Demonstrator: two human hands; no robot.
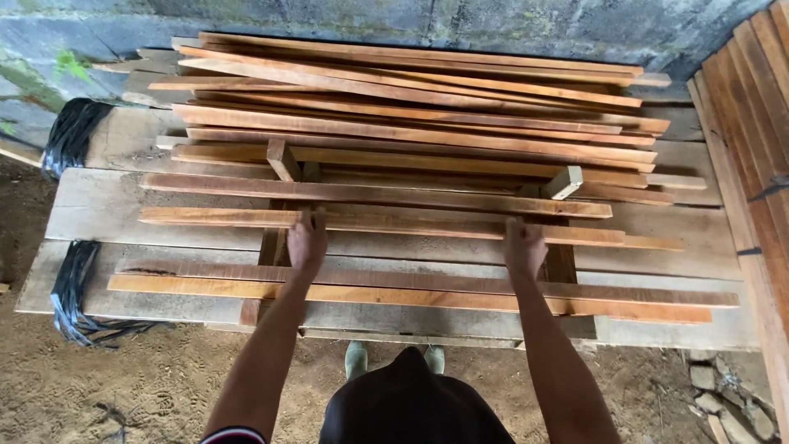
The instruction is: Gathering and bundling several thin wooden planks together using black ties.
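A stack of long reddish-brown wooden slats [411, 123] lies across wide grey planks [99, 205]. Both my arms reach forward. My left hand [306, 241] grips a slat [394, 224] in the middle row, fingers curled over its near edge. My right hand [523, 245] holds the same slat further right. Two more slats [411, 288] lie closer to me, under my forearms. Short wooden cross pieces [282, 158] prop the slats from below.
Black strapping bundles [74, 131] hang at the left ends of the planks. More boards [752, 123] lean at the right. A mossy concrete wall [493, 25] stands behind. Dirt ground and some stones [723, 395] lie below; my boots [355, 359] show near the plank edge.
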